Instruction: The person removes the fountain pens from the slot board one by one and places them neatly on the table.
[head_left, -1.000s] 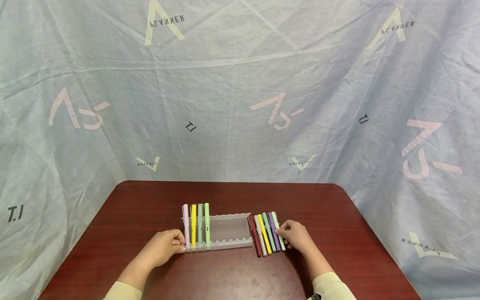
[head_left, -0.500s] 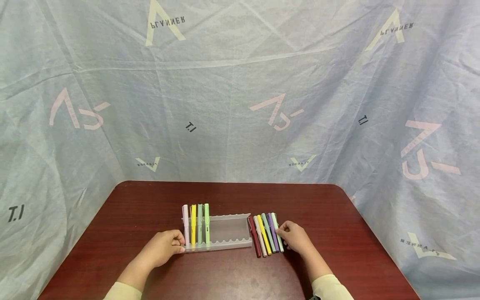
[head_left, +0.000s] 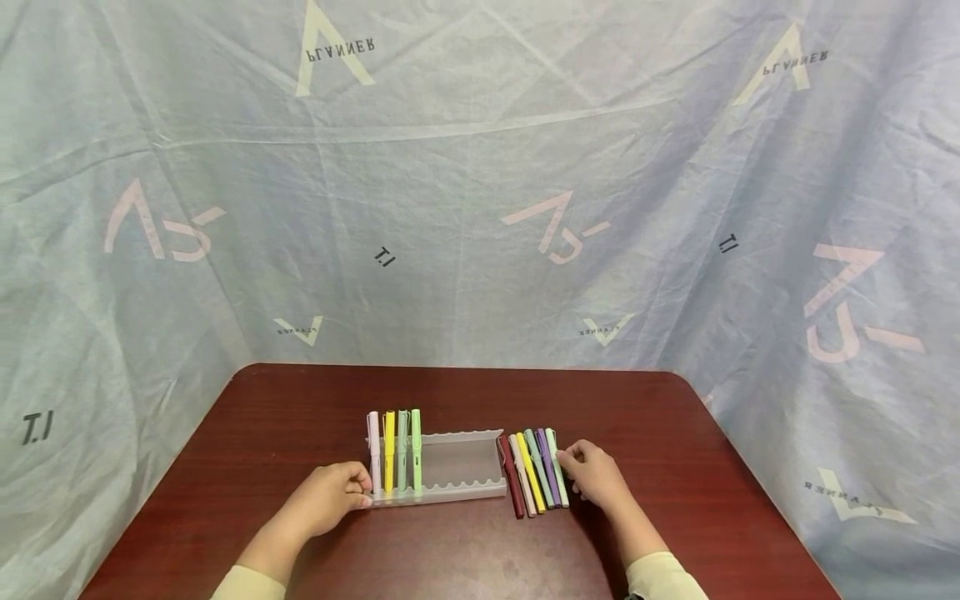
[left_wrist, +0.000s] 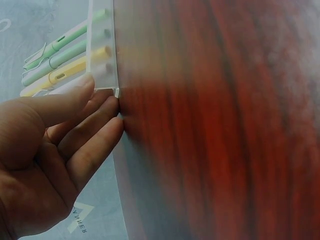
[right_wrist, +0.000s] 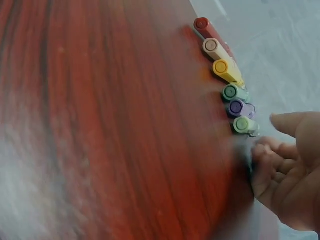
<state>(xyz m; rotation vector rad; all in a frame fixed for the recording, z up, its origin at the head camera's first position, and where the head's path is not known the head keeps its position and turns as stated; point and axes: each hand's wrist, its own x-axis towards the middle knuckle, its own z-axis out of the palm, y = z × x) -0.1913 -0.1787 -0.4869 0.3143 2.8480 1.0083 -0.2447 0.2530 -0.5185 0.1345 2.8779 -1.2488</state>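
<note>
A clear plastic pen rack (head_left: 465,492) with notched edges lies on the table. Lilac (head_left: 374,454), yellow (head_left: 389,454), grey-green (head_left: 402,454) and bright green (head_left: 417,454) pens lie across its left half. My left hand (head_left: 333,497) holds the rack's left front corner, thumb against its end, as the left wrist view shows. Right of the rack, several capped pens lie side by side: dark red (head_left: 512,479), beige, yellow, grey-green, purple (head_left: 550,467) and pale green (head_left: 559,479). Beside the pale green pen, my right hand (head_left: 596,475) has its fingertips at the pen's right side, thumb apart from the fingers.
The dark red wooden table (head_left: 420,558) carries the rack and pens. Grey printed cloth (head_left: 465,267) hangs behind and along both sides. The rack's right half shows bare notches.
The pale green pen has shifted slightly left against the purple one, with my right hand at its side. My left hand keeps its place on the rack. The head view shifts slightly.
</note>
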